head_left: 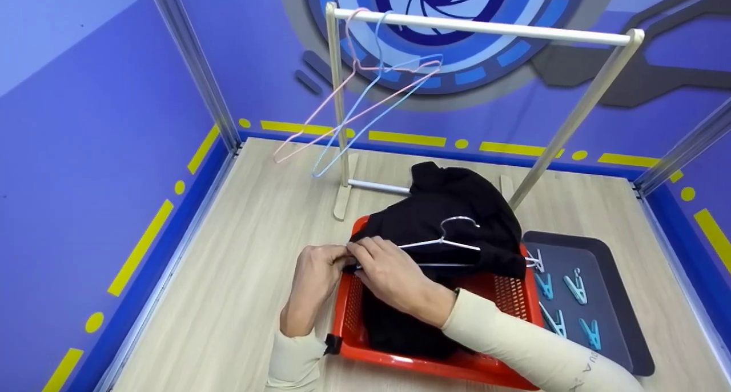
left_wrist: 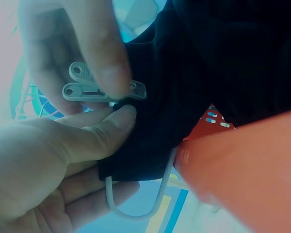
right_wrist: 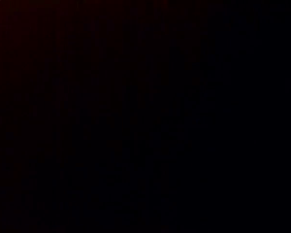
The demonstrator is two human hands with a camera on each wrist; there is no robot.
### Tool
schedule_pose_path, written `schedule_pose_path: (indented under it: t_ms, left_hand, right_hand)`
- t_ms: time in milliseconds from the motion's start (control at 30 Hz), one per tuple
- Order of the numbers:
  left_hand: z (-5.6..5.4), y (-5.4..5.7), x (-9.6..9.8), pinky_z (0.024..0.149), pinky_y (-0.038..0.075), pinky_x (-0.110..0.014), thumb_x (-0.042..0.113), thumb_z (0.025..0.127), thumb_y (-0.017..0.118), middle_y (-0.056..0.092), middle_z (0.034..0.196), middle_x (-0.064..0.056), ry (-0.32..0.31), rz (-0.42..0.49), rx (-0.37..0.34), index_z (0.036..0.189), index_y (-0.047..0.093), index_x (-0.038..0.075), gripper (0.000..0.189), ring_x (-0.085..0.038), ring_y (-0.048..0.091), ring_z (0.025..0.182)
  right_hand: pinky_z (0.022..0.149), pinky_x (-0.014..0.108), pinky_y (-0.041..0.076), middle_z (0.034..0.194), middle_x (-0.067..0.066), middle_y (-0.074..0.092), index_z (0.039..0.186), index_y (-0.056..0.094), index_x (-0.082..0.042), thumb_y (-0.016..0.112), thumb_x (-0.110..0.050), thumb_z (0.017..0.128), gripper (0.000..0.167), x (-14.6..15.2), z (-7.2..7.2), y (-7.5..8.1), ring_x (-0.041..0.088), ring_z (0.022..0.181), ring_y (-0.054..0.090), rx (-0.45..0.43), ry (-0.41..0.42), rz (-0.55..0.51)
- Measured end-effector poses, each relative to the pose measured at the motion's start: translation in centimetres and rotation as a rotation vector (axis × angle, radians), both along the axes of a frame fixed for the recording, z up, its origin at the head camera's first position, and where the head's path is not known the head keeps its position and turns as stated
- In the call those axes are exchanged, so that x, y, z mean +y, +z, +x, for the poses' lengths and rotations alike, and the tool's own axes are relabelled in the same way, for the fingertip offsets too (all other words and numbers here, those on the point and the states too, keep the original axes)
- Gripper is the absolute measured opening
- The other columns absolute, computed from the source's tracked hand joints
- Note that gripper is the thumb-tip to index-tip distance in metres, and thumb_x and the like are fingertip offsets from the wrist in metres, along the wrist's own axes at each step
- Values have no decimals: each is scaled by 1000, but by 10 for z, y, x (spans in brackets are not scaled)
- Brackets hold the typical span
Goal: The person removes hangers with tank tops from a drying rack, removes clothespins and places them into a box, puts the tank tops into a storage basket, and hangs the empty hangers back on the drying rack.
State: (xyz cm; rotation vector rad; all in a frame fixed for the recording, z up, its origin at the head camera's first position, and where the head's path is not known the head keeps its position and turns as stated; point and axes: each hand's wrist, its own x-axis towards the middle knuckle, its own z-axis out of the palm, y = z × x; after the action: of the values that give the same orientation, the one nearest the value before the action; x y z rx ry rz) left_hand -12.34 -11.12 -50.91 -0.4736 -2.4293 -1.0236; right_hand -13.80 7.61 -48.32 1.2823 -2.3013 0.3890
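Observation:
A black garment (head_left: 394,218) lies over the back of a red basket (head_left: 434,364), with a white hanger (head_left: 422,243) on it. At the garment's left corner, my left hand (head_left: 313,278) pinches the cloth between thumb and fingers. My right hand (head_left: 394,275) meets it there and pinches a pale clothespin (left_wrist: 73,92), whose tip is at the cloth in the left wrist view. Below the cloth edge, the hanger's rounded end (left_wrist: 136,217) sticks out. Another white clothespin (head_left: 535,260) is at the garment's right edge. The right wrist view is almost wholly dark.
A dark grey tray (head_left: 619,300) with several blue and pale clothespins stands right of the basket. Behind is a wooden rack with a white rail (head_left: 485,27). A pink hanger (head_left: 297,132) and a blue hanger (head_left: 337,135) hang at its left end. More black cloth lies inside the basket.

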Motion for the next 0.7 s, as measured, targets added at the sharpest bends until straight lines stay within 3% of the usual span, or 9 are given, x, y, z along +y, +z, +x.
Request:
schedule_pose_path:
  t_ms: [333,467,700]
  left_hand:
    - [0,0,0,57,54,-31,11,81,88,74,70,1,-2,2,-13,67,75,14,19,-15,69,61]
    - [1,0,0,62,60,-34,10,81,88,78,78,1,-1,3,-10,78,84,15,8,-17,74,68]
    - [0,1,1,67,62,-36,6,82,87,80,85,0,3,-1,-22,90,88,15,12,-18,76,74]
  right_hand:
    - [77,36,57,102,7,67,112,66,0,88,-7,86,35,0,-3,0,24,87,64,-25,20,-75]
    - [79,35,57,100,5,67,109,66,-2,88,-6,87,31,2,-4,1,23,87,64,-92,45,-113]
    - [77,34,58,97,4,67,105,68,-5,88,-6,86,27,5,-6,2,22,86,64,-158,65,-140]
